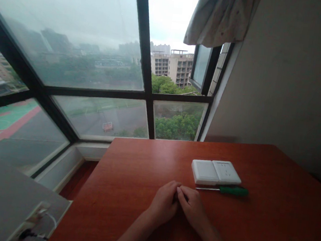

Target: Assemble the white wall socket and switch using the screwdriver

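My left hand [164,203] and my right hand [192,207] rest together on the red-brown table [129,194], their fingertips touching at the middle, fingers curled. Whether anything sits between the fingers is hidden. Just beyond the right hand lies a screwdriver [225,189] with a green handle, its metal shaft pointing left. Behind it lies a white wall plate [216,172] made of a blank switch half on the left and a socket half on the right.
A large dark-framed window [143,64] fills the far side, with a curtain [221,15] bunched at the top right. A grey wall [292,81] borders the table on the right. At lower left is a grey board [1,199] with a wired fitting.
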Motion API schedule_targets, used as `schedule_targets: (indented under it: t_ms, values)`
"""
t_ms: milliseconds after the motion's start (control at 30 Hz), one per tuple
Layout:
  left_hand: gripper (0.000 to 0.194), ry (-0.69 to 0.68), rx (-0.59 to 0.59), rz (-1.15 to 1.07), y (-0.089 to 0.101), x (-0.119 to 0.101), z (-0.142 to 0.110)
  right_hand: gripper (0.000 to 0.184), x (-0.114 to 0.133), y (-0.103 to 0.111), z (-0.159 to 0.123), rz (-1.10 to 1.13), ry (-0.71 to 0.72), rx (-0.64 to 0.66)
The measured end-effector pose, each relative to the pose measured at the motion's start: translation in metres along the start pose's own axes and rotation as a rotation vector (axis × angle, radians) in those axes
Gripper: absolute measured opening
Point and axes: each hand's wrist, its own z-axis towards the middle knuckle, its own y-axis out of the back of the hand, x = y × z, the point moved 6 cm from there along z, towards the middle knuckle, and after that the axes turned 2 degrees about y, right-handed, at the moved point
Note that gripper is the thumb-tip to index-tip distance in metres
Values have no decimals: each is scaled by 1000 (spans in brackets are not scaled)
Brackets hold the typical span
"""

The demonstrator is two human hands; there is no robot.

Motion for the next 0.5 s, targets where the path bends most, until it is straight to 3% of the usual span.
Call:
schedule_targets:
  t_ms: [500]
  values:
    - [26, -13, -1, -5, -1, 0, -1, 39, 2, 0, 0, 1, 2, 1]
